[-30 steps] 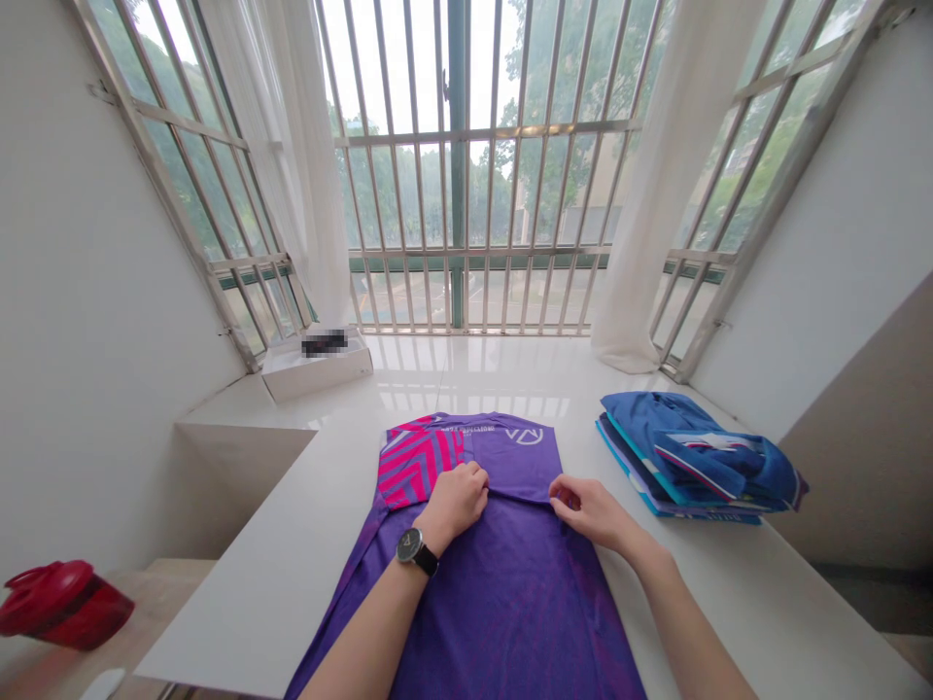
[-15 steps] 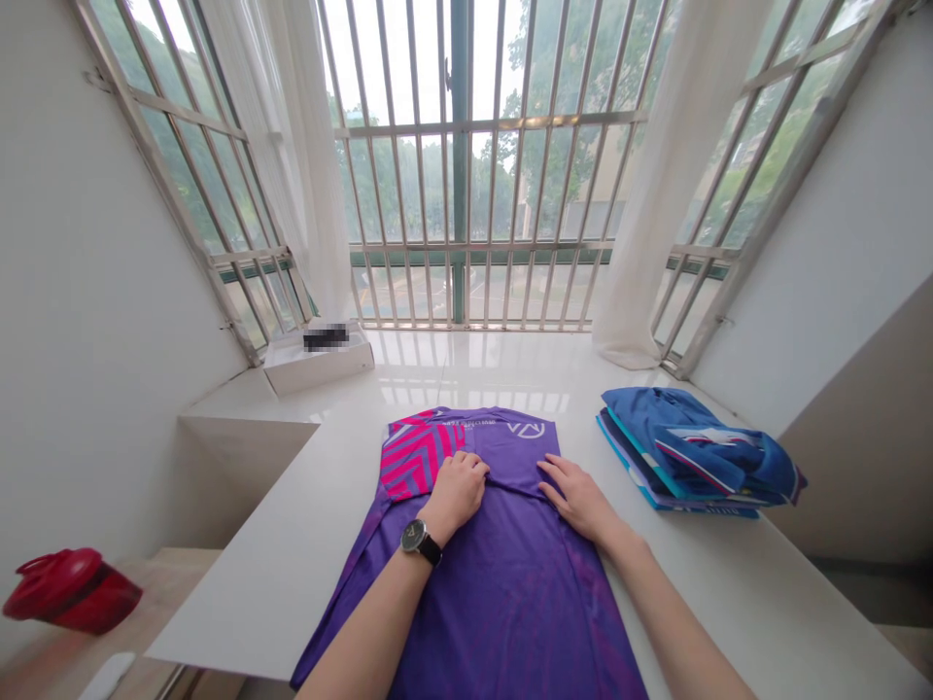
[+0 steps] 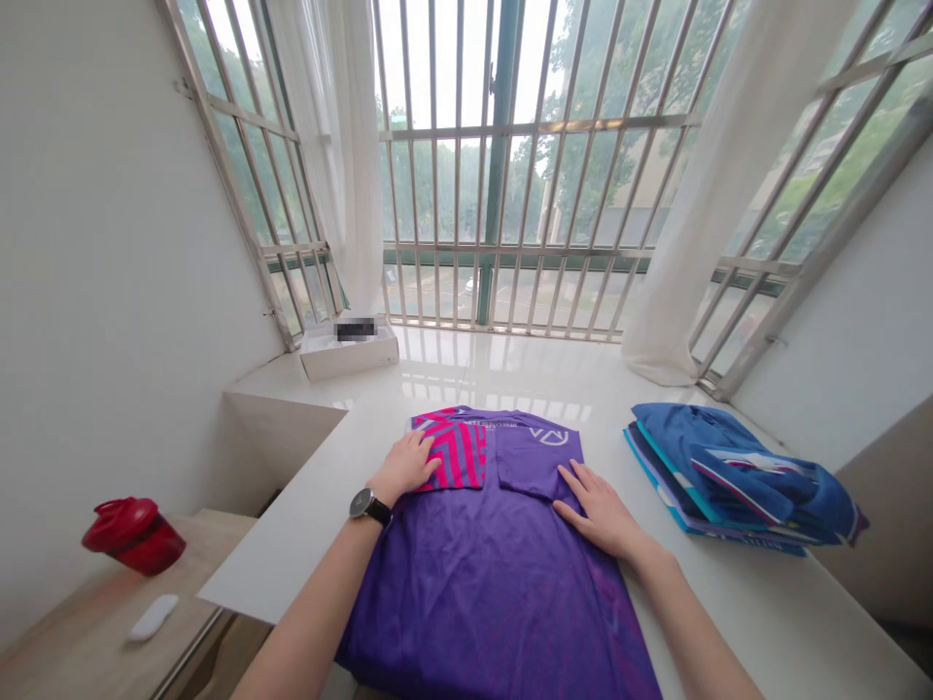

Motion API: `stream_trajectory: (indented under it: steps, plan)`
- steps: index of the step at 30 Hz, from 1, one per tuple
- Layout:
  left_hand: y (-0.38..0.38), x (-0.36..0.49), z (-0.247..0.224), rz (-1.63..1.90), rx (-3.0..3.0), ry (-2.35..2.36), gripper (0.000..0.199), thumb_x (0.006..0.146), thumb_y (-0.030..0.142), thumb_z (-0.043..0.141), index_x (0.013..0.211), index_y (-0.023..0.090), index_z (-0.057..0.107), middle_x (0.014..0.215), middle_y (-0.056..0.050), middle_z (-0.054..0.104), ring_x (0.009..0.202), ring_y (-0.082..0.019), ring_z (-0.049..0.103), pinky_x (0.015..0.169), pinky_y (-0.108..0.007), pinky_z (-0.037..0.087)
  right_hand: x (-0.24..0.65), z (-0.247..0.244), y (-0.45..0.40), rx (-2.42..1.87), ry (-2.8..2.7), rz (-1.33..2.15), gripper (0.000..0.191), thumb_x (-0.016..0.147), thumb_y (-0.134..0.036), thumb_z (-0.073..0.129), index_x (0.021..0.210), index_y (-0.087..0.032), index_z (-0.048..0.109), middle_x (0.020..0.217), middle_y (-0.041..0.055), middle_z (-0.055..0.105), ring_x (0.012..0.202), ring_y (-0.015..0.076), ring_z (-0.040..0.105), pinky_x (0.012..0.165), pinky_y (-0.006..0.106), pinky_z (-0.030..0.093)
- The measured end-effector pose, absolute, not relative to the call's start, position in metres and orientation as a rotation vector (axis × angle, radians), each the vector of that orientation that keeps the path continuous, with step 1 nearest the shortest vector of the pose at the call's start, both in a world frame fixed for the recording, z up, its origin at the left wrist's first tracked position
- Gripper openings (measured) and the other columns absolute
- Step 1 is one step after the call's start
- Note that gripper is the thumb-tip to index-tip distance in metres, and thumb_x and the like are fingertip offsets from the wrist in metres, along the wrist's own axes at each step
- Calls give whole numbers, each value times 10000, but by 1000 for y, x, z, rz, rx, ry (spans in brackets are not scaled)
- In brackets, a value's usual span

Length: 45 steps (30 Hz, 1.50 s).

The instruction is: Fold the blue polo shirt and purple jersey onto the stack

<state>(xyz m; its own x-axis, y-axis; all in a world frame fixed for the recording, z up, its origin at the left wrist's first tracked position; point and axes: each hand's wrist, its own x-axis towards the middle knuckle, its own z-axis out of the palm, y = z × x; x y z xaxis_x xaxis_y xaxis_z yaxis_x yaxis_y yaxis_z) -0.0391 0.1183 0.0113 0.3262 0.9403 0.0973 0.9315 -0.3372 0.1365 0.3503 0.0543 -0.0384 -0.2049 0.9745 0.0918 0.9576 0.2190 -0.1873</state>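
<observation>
A purple jersey [image 3: 481, 574] lies spread on the white table, its lower end nearest me. Both sleeves are folded inward over its upper part: a pink-striped sleeve [image 3: 461, 459] on the left and a plain purple sleeve [image 3: 529, 473] on the right. My left hand [image 3: 403, 465], with a black-strapped watch [image 3: 370, 506] on the wrist, rests at the left shoulder edge, touching the striped sleeve. My right hand [image 3: 594, 506] lies with spread fingers on the right edge, by the purple sleeve's corner. Neither hand grips the cloth.
Folded clothes [image 3: 736, 476] are stacked on the table's right side. A white box [image 3: 350, 358] stands on the sill at back left. Below left, a red lidded container [image 3: 138, 535] and a white object [image 3: 153, 618] sit on a lower surface. Barred windows and white curtains [image 3: 677, 243] are behind.
My left hand has moved left from the jersey's middle to its left edge, and the striped sleeve now lies more fully visible. My right hand stays at the right edge. The view has turned left.
</observation>
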Motion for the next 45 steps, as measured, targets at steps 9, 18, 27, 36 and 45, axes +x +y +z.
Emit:
stream_trajectory:
  steps: [9, 18, 27, 36, 45]
  plan:
    - [116, -47, -23, 204, 2438, 1876, 644, 969, 567, 328, 1511, 219, 355, 1593, -125, 290, 1483, -286, 212, 1195, -484, 184, 348, -38, 63, -1571, -2070, 20, 520, 952, -520, 397, 1226, -161, 655, 1362, 170, 579, 1271, 288, 534, 1101, 465, 409]
    - [115, -47, -24, 259, 2426, 1867, 659, 962, 589, 316, 1515, 231, 338, 1597, -115, 284, 1485, -288, 204, 1191, -491, 181, 323, -53, 66, -1808, -2267, 47, 599, 954, -539, 362, 1434, -206, 495, 1530, 142, 418, 1414, 311, 371, 1148, 516, 306]
    - [127, -37, 3, 221, 2491, 1712, 711, 940, 604, 370, 1504, 172, 338, 1592, -172, 268, 1478, -320, 210, 1183, -539, 179, 307, -9, 83, -1854, -2199, 76, 434, 915, -357, 409, 1195, -155, 671, 1284, 153, 631, 1184, 280, 589, 1031, 397, 434]
    - [186, 1, 24, 261, 2552, 1646, 386, 965, 335, 423, 1293, 207, 582, 1283, -114, 627, 1178, -248, 589, 1004, -389, 452, 184, -4, 124, -1500, -2226, 111, 428, 949, -354, 443, 1267, -125, 615, 1372, 166, 570, 1290, 273, 507, 1097, 407, 394]
    - [213, -34, 22, 186, 2530, 1696, 323, 924, 382, 515, 1165, 216, 652, 1144, -106, 663, 1069, -249, 614, 916, -365, 480, 169, -35, 125, -1445, -2129, 239, 423, 914, -336, 497, 1271, -136, 601, 1369, 179, 558, 1299, 285, 497, 1111, 427, 396]
